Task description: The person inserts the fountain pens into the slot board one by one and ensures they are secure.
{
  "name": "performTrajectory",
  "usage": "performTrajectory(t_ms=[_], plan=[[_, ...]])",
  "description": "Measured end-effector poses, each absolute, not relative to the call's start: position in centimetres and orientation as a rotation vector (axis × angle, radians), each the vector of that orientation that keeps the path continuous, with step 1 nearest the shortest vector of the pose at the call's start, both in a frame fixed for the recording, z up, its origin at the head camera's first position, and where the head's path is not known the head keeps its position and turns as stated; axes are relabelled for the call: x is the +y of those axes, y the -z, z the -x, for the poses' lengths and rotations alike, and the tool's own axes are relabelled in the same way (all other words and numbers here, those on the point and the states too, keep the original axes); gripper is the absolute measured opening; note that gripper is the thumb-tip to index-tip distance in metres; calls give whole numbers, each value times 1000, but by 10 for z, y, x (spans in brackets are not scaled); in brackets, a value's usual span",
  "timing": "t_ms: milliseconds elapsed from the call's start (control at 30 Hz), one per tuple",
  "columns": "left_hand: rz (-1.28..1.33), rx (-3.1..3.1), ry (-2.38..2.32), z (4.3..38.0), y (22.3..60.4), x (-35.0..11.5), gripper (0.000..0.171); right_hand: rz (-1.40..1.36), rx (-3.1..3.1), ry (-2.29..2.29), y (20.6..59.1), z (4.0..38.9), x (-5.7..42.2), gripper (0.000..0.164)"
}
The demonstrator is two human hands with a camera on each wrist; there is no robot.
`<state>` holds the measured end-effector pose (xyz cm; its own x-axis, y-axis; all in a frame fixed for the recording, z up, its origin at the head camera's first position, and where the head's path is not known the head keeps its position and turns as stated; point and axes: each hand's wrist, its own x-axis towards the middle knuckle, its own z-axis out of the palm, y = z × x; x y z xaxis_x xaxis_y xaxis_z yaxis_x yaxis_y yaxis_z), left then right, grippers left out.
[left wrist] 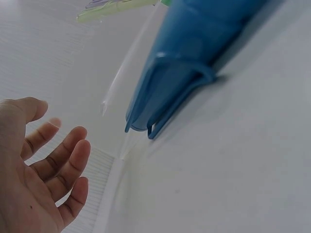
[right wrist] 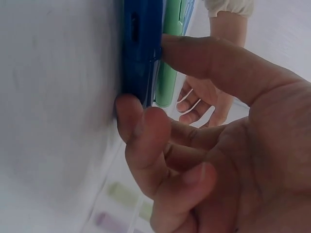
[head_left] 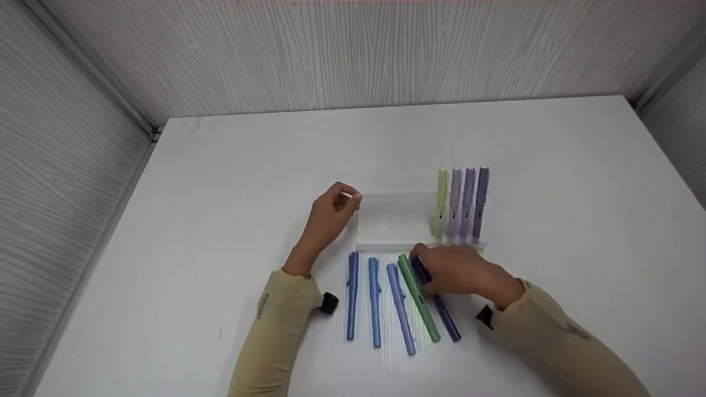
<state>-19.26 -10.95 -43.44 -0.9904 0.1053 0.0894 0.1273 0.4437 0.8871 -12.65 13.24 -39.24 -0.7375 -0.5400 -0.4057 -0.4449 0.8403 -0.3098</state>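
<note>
My left hand (head_left: 328, 218) is at the upper left corner of a clear pen stand (head_left: 394, 221), pinching its edge between thumb and index finger. The other left fingers are loosely bent in the left wrist view. With thumb and fingertips, my right hand (head_left: 463, 269) grips a dark blue pen (head_left: 448, 321) near its capped end, which the hand partly covers. That pen slants on the table, right beside a green pen (head_left: 422, 303). In the right wrist view, the thumb lies on one side of the dark blue pen (right wrist: 141, 53) and a fingertip on the other.
Upright in the stand's right part are a lime pen (head_left: 441, 204), a lilac pen (head_left: 455, 204), a purple pen (head_left: 468, 204) and a dark grey-violet pen (head_left: 481, 204). Left of the green pen lie a periwinkle pen (head_left: 401, 309), a light blue pen (head_left: 375, 309) and a blue pen (head_left: 352, 303).
</note>
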Motion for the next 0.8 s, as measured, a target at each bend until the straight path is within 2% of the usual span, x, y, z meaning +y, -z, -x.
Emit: performTrajectory(t_ms=[300, 800], plan=[[196, -2654, 1631, 192, 434, -109, 20, 691, 2521, 228, 393, 125, 132, 51], [206, -2671, 1660, 192, 433, -110, 24, 763, 2508, 326, 387, 124, 144, 59]])
